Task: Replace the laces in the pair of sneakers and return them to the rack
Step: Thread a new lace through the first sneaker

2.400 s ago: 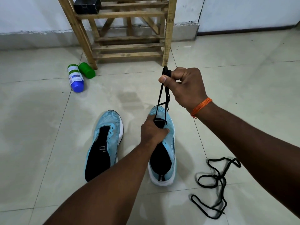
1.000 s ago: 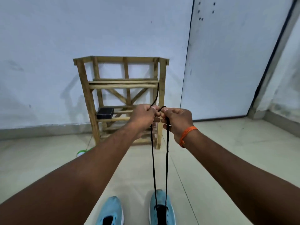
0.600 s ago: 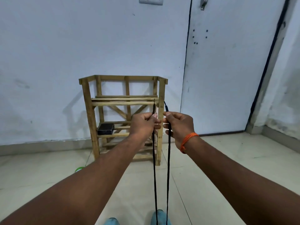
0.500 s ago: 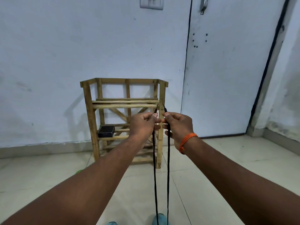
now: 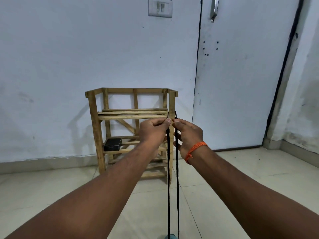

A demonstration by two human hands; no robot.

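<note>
A pale wall (image 5: 69, 49) fills most of the view, with a white door (image 5: 241, 83) to its right and a tiled floor (image 5: 241, 178) below. A wooden rack (image 5: 94, 128) stands against the wall, left of the door.

Both forearms reach forward in front of the rack. The left hand (image 5: 151, 131) and right hand (image 5: 189, 133) are raised side by side, their fingertips nearly touching. Each pinches one strand of a black lace (image 5: 168, 187) between thumb and forefinger. The left hand's other fingers are curled into the palm. The right hand's lower fingers are bent loosely just right of its strand.

The two strands run straight and taut, close together and parallel, from the pinches to the bottom edge. A short tip of lace stands upright above each pinch, the two at about the same height.

A black box (image 5: 112, 144) sits on a lower rack shelf, at the left. A switch plate (image 5: 160, 7) is on the wall at the top, and a metal handle (image 5: 214, 9) on the door. An orange band (image 5: 195, 149) circles the right wrist. At the bottom edge, a sliver of a blue sneaker (image 5: 170, 236) shows at the foot of the strands; where the lace enters it is out of view.
</note>
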